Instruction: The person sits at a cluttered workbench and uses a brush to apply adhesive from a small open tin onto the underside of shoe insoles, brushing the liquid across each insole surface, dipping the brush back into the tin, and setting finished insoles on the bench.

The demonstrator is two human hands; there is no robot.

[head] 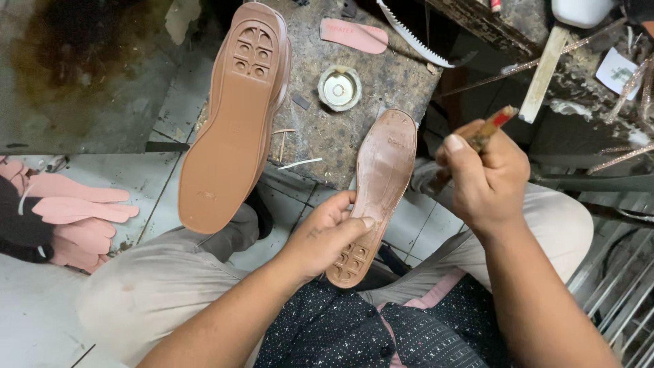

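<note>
A flat, tan rubber shoe sole (377, 197), smooth and glossy along its length with a moulded grid of recesses at the heel, lies tilted across the person's lap, its toe end resting on the edge of a rough, stained stone work block (354, 129). The left hand (327, 235) curls around the sole's heel half from the left side, thumb pressed on the upper face and fingers wrapped underneath, so it is closed in a firm grip on the sole. The right hand (485, 178) is raised just right of the sole, closed into a fist around a thin wooden brush handle with a red band (492, 127) that sticks up past the thumb; the brush end is hidden behind the hand. On the block a stack of matching tan soles (235, 116) leans with tread upward, beside a small round open metal tin (339, 87) and a pink insole piece (354, 35). More pink foam insoles (75, 211) lie piled on the pale tiled floor (146, 180) at the left.
</note>
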